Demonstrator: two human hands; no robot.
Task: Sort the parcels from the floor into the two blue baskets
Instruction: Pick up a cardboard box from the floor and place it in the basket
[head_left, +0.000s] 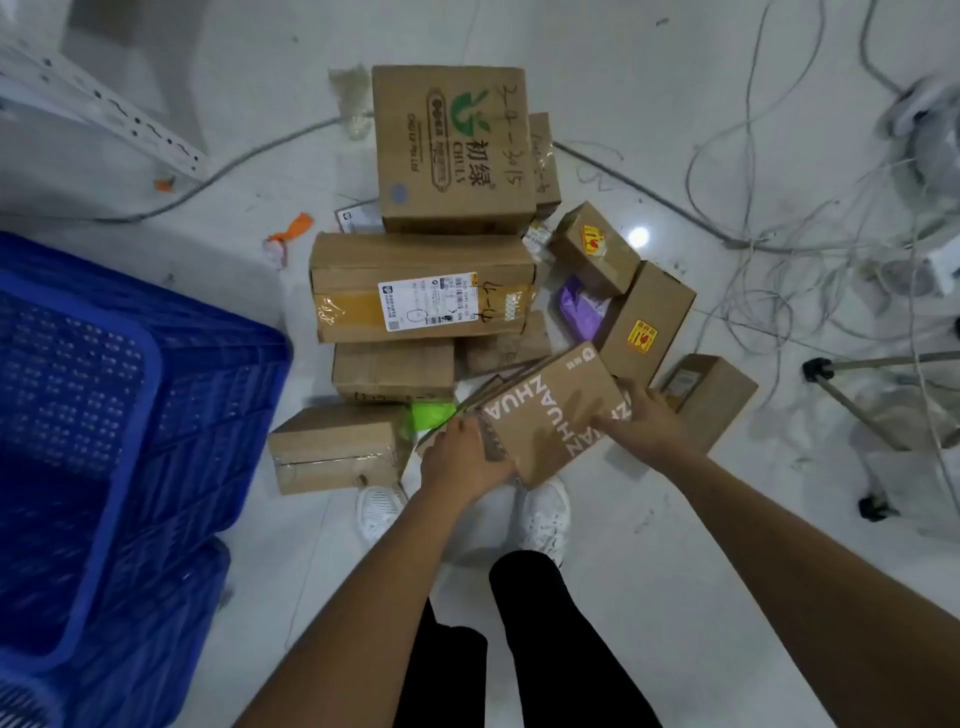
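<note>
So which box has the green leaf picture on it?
The biggest box, at the far end of the pile. It alone has a green leaf logo; the other boxes are plain or carry stickers and labels.

Both bare forearms reach forward and down, converging. The left hand (464, 457) curls its fingers round the near-left edge of a flat box (550, 415); the right hand (644, 423) grips its right edge, fingers spread over the top.
</note>
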